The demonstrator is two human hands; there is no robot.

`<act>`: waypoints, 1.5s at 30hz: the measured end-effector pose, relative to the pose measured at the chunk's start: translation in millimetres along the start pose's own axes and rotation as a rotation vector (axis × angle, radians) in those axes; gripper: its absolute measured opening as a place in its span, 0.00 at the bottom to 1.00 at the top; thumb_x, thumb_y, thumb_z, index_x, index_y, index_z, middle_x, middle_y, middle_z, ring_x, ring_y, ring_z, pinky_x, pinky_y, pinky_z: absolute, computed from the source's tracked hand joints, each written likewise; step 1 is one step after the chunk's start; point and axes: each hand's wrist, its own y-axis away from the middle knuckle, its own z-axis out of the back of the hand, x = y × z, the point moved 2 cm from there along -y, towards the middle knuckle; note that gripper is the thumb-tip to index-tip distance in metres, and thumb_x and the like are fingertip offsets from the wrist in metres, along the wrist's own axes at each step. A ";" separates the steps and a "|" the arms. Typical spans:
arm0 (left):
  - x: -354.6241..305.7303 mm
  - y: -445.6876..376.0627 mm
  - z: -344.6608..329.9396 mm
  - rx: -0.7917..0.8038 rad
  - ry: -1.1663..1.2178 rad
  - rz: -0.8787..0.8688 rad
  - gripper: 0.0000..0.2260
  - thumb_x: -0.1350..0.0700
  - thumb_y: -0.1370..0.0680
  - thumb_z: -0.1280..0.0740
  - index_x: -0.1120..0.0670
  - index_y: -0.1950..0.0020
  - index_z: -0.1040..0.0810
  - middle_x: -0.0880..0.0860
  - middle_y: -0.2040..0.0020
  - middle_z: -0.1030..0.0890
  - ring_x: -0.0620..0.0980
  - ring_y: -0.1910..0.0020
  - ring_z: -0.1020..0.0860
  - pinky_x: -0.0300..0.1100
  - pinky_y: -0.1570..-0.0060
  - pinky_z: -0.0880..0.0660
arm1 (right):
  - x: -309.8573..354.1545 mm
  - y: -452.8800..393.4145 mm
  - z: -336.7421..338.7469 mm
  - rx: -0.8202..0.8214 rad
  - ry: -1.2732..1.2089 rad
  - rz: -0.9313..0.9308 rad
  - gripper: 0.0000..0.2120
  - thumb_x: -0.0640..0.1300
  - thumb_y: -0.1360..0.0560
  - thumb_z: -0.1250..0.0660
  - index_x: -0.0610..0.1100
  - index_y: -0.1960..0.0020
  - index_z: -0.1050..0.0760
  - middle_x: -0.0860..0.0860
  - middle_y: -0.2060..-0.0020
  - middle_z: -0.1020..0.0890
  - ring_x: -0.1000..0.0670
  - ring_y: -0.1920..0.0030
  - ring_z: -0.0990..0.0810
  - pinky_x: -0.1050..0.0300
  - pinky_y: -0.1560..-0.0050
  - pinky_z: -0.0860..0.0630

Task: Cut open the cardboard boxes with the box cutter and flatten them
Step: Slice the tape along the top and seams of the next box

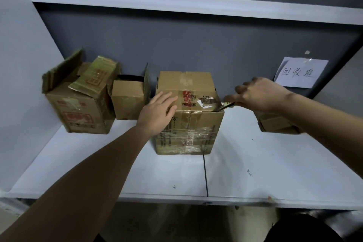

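Surface: a pale grey-white shelf board (pixel 255 163) with a dark seam running front to back near its middle; grey walls stand at its back and left edges.
Left box: a worn brown cardboard box with red print (pixel 78 112) stands near the back left corner of the surface, its top flaps open and bent, one crumpled flap lying across the opening.
Small box: a smaller plain brown cardboard box (pixel 128 99) stands just right of the left box, at the back edge, with its top open and one flap upright.
Left hand (pixel 158 114): lies on the near left part of the middle box's top, fingers straight and slightly spread, pressing flat; it grips nothing.
Middle box: a brown cardboard box wrapped in clear tape (pixel 188 124) stands near the middle of the surface, just behind the seam's far end, flaps closed, with a red mark and a white barcode label on top.
Box cutter: a slim box cutter with a metal blade (pixel 225 104) meets the top right edge of the middle box, near its front corner.
Right hand (pixel 259 94): fingers curled round the box cutter's handle, holding it firmly, just right of the middle box.
Right box: a low brown cardboard box (pixel 275 122) sits toward the back right, partly hidden by the right forearm.
Paper: a white sheet with handwritten characters (pixel 300 72) is taped to the back wall at the right.
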 end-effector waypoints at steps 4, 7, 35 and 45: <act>-2.5 1.6 1.3 0.062 -0.037 -0.003 0.24 0.42 0.19 0.48 0.46 0.24 0.41 0.45 0.23 0.43 0.47 0.23 0.51 0.48 0.29 0.43 | -2.7 11.1 2.3 -0.105 0.004 -0.054 0.13 0.49 0.23 0.36 0.49 0.40 0.24 0.45 0.63 0.20 0.41 0.64 0.20 0.53 0.65 0.27; -4.5 3.7 2.7 0.101 -0.080 0.007 0.30 0.35 0.22 0.45 0.45 0.23 0.45 0.45 0.22 0.46 0.47 0.23 0.52 0.48 0.28 0.44 | 1.6 21.3 13.0 -0.145 -0.151 -0.282 0.18 0.54 0.20 0.46 0.52 0.33 0.31 0.47 0.51 0.21 0.40 0.56 0.20 0.55 0.68 0.32; -31.6 -11.0 -14.3 0.028 -0.220 -0.077 0.25 0.39 0.21 0.45 0.41 0.25 0.40 0.56 0.28 0.35 0.55 0.27 0.41 0.54 0.26 0.51 | 223.6 -6.0 -47.0 -0.276 -0.995 -1.031 0.37 0.39 0.21 0.45 0.61 0.27 0.66 0.44 0.40 0.29 0.39 0.67 0.25 0.52 0.70 0.32; -31.5 -10.3 -12.8 0.038 -0.219 -0.071 0.25 0.39 0.21 0.45 0.41 0.25 0.40 0.56 0.28 0.35 0.54 0.27 0.41 0.54 0.26 0.51 | 235.9 -23.8 -45.7 -0.331 -0.754 -1.124 0.47 0.29 0.36 0.30 0.47 0.23 0.46 0.39 0.52 0.22 0.49 0.79 0.42 0.61 0.81 0.40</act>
